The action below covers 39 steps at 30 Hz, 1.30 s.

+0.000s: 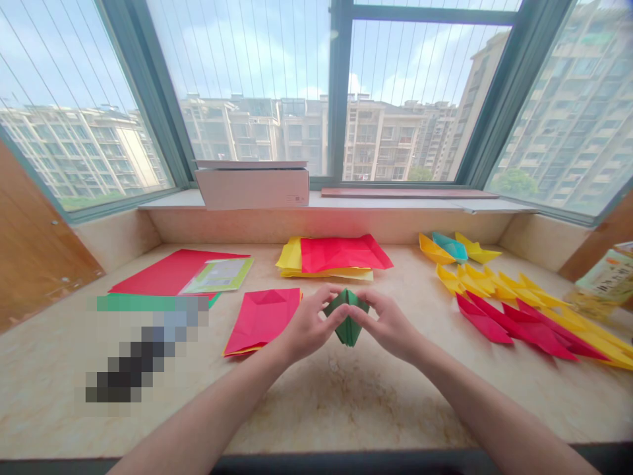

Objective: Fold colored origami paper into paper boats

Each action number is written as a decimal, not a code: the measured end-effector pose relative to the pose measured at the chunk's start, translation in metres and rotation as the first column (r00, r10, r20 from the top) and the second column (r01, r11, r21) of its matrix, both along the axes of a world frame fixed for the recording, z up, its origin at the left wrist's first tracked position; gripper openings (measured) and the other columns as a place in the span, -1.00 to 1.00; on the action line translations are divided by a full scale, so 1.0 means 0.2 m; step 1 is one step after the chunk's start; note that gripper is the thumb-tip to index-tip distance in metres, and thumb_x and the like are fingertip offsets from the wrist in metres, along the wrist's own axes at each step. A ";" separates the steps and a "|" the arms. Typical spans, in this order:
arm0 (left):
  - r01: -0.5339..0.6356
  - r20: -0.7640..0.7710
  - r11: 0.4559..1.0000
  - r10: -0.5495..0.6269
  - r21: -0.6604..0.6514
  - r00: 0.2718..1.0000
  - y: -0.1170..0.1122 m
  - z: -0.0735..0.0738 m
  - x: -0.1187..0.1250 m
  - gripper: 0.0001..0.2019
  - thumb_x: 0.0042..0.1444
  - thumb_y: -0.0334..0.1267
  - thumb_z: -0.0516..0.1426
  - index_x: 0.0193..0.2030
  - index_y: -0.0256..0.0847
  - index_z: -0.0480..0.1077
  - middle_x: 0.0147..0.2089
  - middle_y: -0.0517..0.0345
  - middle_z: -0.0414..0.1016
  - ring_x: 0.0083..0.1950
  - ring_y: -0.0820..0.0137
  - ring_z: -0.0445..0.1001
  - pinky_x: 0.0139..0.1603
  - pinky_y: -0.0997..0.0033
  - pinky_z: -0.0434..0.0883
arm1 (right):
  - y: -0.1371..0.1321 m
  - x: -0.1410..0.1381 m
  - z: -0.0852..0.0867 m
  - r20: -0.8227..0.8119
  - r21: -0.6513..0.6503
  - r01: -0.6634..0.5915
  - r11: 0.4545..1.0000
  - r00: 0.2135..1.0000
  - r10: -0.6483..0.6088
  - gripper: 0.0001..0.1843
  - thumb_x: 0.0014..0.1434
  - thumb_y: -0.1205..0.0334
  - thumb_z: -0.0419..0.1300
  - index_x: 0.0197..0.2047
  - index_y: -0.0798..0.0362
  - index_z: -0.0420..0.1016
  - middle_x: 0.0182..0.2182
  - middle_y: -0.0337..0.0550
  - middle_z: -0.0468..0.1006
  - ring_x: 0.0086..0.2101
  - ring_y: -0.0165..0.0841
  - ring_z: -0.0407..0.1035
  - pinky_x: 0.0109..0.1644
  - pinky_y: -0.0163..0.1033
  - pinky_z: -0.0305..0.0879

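Table (346, 412): hard, stone-like surface, cream with brown mottling. Green folded paper (349, 326): a compact diamond shape, pointed at the near end, with a dark vertical seam between its flaps; located at the middle of the table, held between both hands. Left of it lies a red paper stack (264, 320), crease lines visible, yellow showing at its near edge. Beyond, a far paper stack (346, 256) — red over yellow, edges uneven. Far left: smooth red sheets (165, 272) partly under a glossy flat packet (220, 274). To the right, sharply pointed boat-like folds: yellow folds (494, 284), red folds (519, 326) and one teal fold (449, 247) at the far side.

Hands: left hand (315, 320) and right hand (384, 322) both partly closed, fingers bent, grasping the green paper from either side — thumbs on its near face, almost meeting at the seam
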<state>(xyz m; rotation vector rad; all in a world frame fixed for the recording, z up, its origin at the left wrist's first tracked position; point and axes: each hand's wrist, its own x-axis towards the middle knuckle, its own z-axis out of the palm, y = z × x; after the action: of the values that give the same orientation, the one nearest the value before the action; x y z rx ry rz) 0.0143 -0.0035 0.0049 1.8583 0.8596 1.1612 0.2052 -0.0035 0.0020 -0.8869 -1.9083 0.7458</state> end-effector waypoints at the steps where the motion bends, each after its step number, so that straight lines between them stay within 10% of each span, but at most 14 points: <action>1: -0.013 -0.020 1.000 0.013 0.012 1.000 -0.01 0.00 0.01 -0.70 0.23 -0.04 0.14 -0.06 -0.23 0.41 -0.18 0.05 0.54 -0.13 0.29 0.52 -0.08 0.34 0.43 | -0.01 -0.01 0.00 0.040 0.034 0.018 0.999 0.999 -0.019 -0.72 0.29 0.00 0.16 -0.22 0.05 0.50 -0.35 -0.14 0.57 -0.32 -0.29 0.42 -0.21 -0.18 0.37; 39: 0.024 -0.095 1.000 -0.026 -0.020 0.995 -0.08 0.03 0.04 -0.81 0.30 -0.14 0.02 -0.20 -0.21 0.31 -0.38 0.21 0.44 -0.37 0.45 0.42 -0.39 0.54 0.32 | -0.05 -0.01 -0.04 0.303 0.269 0.147 0.952 0.925 -0.228 -0.79 0.29 0.15 0.04 -0.39 0.00 0.18 -0.48 -0.25 0.35 -0.47 -0.38 0.25 -0.39 -0.27 0.14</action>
<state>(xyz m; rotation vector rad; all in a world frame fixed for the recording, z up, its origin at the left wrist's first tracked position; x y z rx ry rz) 0.0218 -0.0194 0.0118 1.9167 0.8941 1.0532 0.2027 -0.0129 -0.0057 -1.0733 -2.1119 0.2477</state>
